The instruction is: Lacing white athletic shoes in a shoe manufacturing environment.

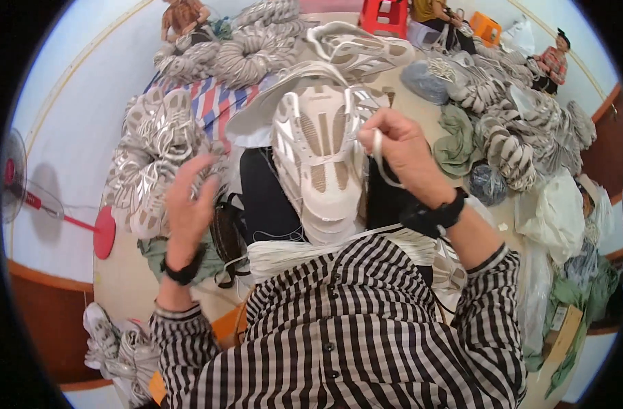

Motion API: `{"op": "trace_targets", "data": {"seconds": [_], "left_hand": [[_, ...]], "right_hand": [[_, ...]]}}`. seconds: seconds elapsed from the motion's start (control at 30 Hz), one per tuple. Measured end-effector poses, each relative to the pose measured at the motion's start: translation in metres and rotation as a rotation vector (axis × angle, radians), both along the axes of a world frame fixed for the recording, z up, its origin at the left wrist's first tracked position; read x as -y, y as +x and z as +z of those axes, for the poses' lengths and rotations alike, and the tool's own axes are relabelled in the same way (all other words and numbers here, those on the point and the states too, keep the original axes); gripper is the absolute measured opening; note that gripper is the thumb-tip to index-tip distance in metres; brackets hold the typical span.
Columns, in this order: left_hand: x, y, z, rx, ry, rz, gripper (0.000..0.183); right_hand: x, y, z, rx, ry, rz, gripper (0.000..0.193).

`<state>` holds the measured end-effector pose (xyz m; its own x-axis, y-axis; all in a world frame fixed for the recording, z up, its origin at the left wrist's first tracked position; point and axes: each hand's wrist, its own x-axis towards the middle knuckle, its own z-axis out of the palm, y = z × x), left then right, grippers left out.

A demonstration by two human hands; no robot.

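Observation:
A stack of white and beige shoe uppers (335,194) rests on my lap, toe ends toward me. The top one has open eyelet rows and a thin string tied across its middle. At its right side, my right hand (403,153) is closed in a pinch on a white shoelace (377,160), which loops down below the fingers. My left hand (188,208) hangs in the air left of the uppers, slightly blurred, thumb and fingers apart with nothing in them. Across my lap lies a bundle of white laces (280,258).
Coiled piles of shoe uppers (246,58) lie at the back, with more heaps at left (165,143) and right (512,140). A red fan (105,232) stands at the left. Plastic bags (553,215) sit at the right. Other people (185,20) sit farther back near a red stool (384,17).

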<state>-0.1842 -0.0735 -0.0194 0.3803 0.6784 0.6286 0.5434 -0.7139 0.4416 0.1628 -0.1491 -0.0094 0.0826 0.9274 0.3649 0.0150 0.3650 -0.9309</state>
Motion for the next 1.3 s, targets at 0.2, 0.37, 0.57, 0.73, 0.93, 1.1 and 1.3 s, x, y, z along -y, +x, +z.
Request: {"op": "trace_targets", "data": {"seconds": [0.2, 0.37, 0.57, 0.73, 0.93, 1.1, 1.3], "left_hand": [[0.011, 0.115, -0.005, 0.199, -0.06, -0.217, 0.051], [0.014, 0.136, -0.042, 0.123, 0.125, -0.192, 0.06], [0.009, 0.131, -0.054, 0.108, 0.12, -0.208, 0.06], [0.01, 0.131, -0.056, 0.124, 0.146, -0.212, 0.058], [0.01, 0.129, -0.055, 0.092, 0.144, -0.195, 0.057], [0.009, 0.129, -0.054, 0.08, 0.151, -0.195, 0.057], [0.01, 0.129, -0.055, 0.085, 0.146, -0.197, 0.056]], "right_hand": [[-0.015, -0.038, -0.029, 0.48, 0.126, -0.333, 0.012], [-0.006, -0.032, -0.043, 0.7, 0.358, -0.361, 0.012], [-0.003, -0.033, -0.039, 0.598, 0.28, -0.352, 0.011], [-0.005, -0.033, -0.036, 0.646, 0.287, -0.343, 0.01], [-0.008, -0.034, -0.036, 0.766, 0.35, -0.35, 0.012], [-0.006, -0.035, -0.033, 0.897, 0.369, -0.326, 0.018], [-0.007, -0.043, -0.028, 1.033, 0.307, -0.434, 0.014]]}}
